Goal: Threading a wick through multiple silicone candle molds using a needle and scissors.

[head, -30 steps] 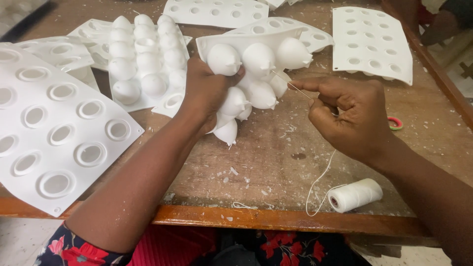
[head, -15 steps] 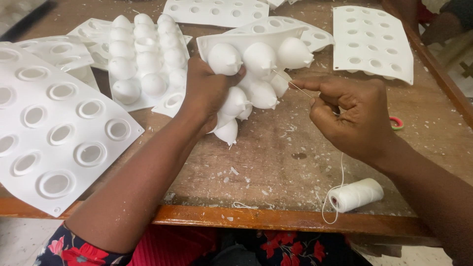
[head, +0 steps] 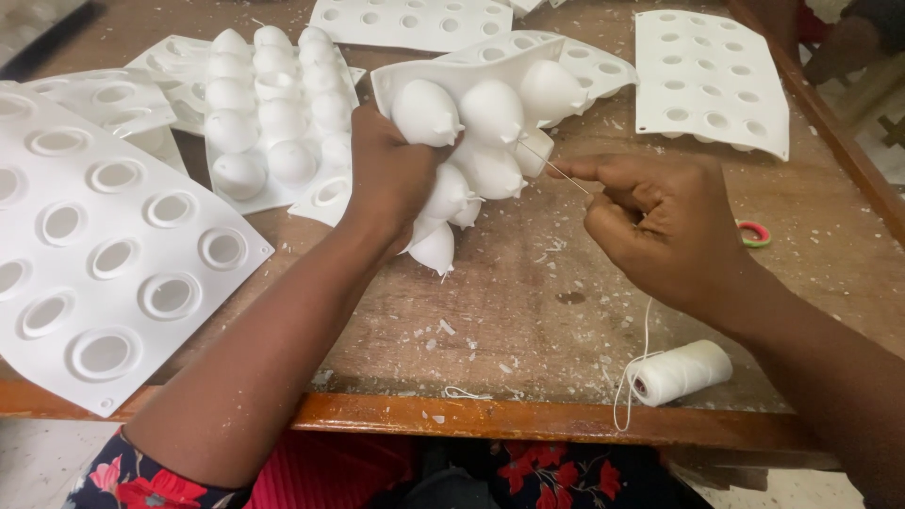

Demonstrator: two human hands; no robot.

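Wooden table (head: 528,311): left hand (head: 391,179) grips mould (head: 471,113), right hand (head: 660,226) pinches needle (head: 551,168)

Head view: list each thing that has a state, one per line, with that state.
left hand: gripping the held mould.
held mould: lifted, tilted, bulbs facing the camera.
right hand: pinching a needle.
needle: tip at a mould bulb.
thread spool: lying on its side, thread loose.
flat mould: overhanging the table edge.
second bulb mould: resting on the table.
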